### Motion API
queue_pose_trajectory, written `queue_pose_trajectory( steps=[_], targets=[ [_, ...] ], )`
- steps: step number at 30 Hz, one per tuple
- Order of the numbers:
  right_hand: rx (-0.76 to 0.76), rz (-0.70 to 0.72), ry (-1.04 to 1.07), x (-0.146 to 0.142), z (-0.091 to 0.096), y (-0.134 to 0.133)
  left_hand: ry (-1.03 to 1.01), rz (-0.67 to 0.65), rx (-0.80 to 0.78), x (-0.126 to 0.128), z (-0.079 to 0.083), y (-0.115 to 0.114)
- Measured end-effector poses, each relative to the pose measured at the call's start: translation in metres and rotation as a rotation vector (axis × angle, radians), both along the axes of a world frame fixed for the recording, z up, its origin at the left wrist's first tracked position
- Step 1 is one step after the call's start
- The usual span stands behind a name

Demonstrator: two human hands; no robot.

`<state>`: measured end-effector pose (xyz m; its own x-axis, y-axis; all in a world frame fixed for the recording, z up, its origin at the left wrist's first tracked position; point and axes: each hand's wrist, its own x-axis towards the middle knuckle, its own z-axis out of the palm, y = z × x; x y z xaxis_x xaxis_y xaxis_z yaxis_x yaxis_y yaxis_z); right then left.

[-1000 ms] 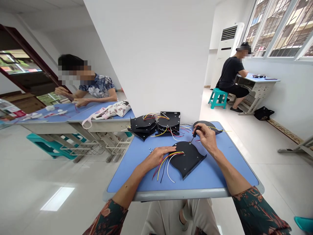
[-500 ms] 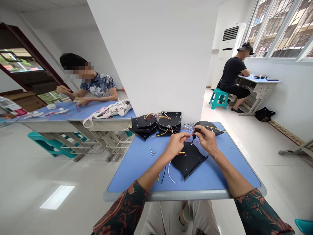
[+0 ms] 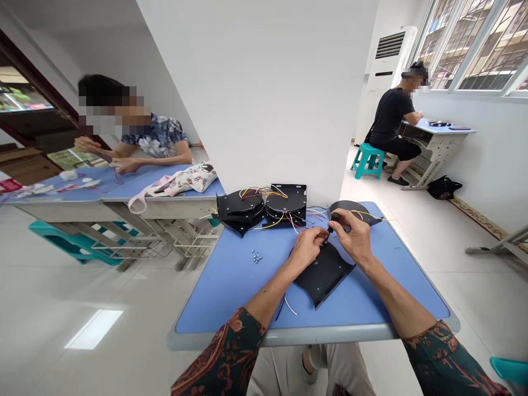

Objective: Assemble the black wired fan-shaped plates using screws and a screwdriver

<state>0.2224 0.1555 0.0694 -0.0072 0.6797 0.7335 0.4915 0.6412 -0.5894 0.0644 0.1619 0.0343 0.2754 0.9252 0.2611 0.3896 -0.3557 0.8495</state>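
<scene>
Head view: right hand (image 3: 352, 236) pinching a black screwdriver (image 3: 335, 218) over a black plate (image 3: 324, 278), left hand (image 3: 306, 248) bunched, its hold hidden; wired plate stacks (image 3: 264, 206) at 12 o'clock, loose screws (image 3: 257, 256) at 10 o'clock.

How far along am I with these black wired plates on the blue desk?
Done-looking: two black plate assemblies at the far edge already carry red, yellow and white wires. In hand: your right hand holds a small black-handled screwdriver over a black curved metal plate, your left hand beside its tip. Remaining: another black curved plate sits far right, and small silver screws lie loose on the blue desk.
</scene>
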Motion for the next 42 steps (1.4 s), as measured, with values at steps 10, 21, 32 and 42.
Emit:
queue_pose_trajectory(
  steps=[10,21,32,42],
  targets=[
    [0.037,-0.096,-0.012,-0.010,-0.001,0.004,0.150,0.012,0.078,0.002,0.012,0.003],
    [0.022,0.026,-0.005,-0.008,-0.002,0.004,0.160,0.034,0.113,0.002,0.013,-0.001],
    [0.056,0.015,-0.027,-0.007,-0.005,0.007,0.192,0.057,0.137,0.002,0.010,-0.001],
    [0.043,-0.005,-0.055,-0.007,-0.008,0.009,0.188,0.068,0.122,0.003,0.008,0.000]
  ],
)
